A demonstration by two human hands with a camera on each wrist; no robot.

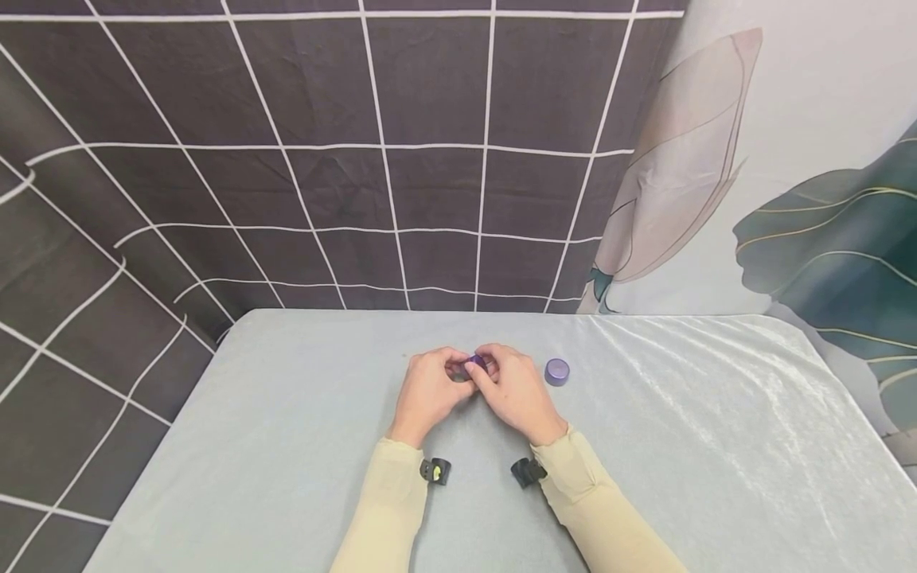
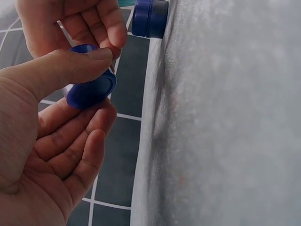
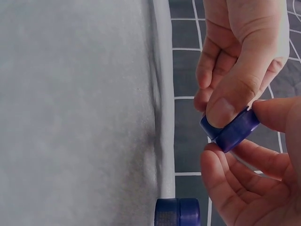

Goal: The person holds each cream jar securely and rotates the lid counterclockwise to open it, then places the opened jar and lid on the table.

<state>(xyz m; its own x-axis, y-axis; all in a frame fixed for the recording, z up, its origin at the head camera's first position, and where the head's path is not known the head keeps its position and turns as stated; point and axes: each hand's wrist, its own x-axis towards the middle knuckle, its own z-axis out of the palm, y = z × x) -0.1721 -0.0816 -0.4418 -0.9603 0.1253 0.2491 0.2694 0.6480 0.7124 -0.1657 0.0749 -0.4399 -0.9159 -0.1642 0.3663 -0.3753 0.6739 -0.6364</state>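
Note:
Both hands meet over the middle of the table, pinching one small round purple-blue container (image 1: 476, 363) between them, just above the cloth. My left hand (image 1: 450, 374) has its thumb (image 2: 70, 66) lying across the container (image 2: 91, 92) and fingers curled beneath it. My right hand (image 1: 493, 368) grips the same container (image 3: 230, 129) from the other side, thumb above and fingers (image 3: 221, 165) below. In the right wrist view it shows as two stacked round parts. Whether they are joined or coming apart I cannot tell.
A second small purple round container (image 1: 556, 372) stands on the cloth just right of my right hand, also in the left wrist view (image 2: 149, 18) and right wrist view (image 3: 178, 212). A pale grey-blue cloth covers the table (image 1: 286, 446). Dark grid-patterned and leaf-print curtains hang behind.

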